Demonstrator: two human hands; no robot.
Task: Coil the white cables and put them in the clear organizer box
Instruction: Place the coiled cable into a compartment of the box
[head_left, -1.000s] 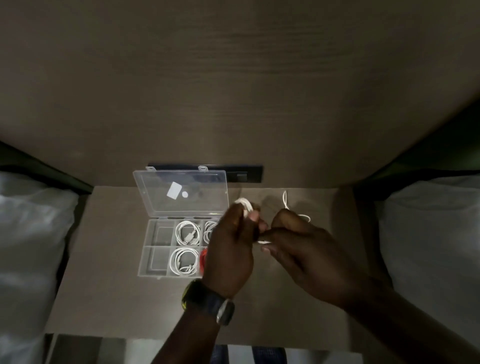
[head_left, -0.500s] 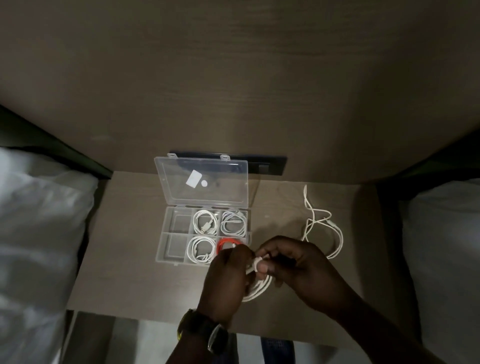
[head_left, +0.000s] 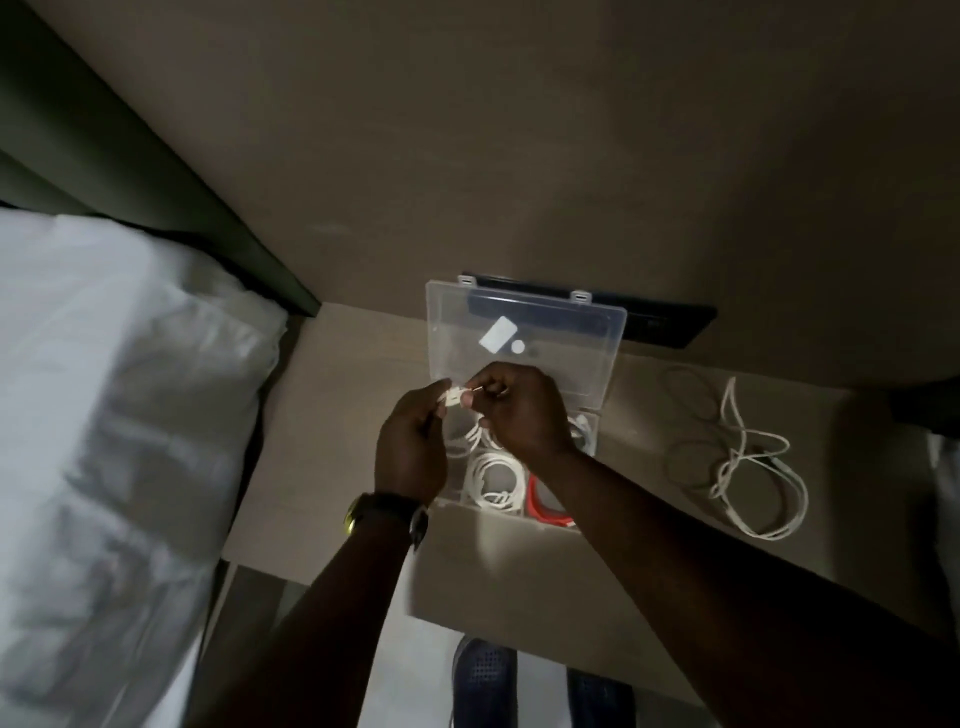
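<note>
Both hands risen over the organizer box (head_left: 613, 332), left hand (head_left: 413, 447) and right hand (head_left: 519, 410) pinching white cable (head_left: 453, 399) between them, each grip closed on it.

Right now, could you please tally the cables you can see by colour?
White cables: 4 at least, namely the coil held by both hands, two coils in the clear organizer box at and, one loose on the table.
Red cables: 1, in the box.
Total: 5; hands hide some compartments.

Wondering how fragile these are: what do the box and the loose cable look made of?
Box: clear, glossy hard plastic, likely; the dark strip behind shows through its lid. Loose cable: white, smooth, flexible jacket, probably rubbery plastic; it lies in limp loops.
</note>
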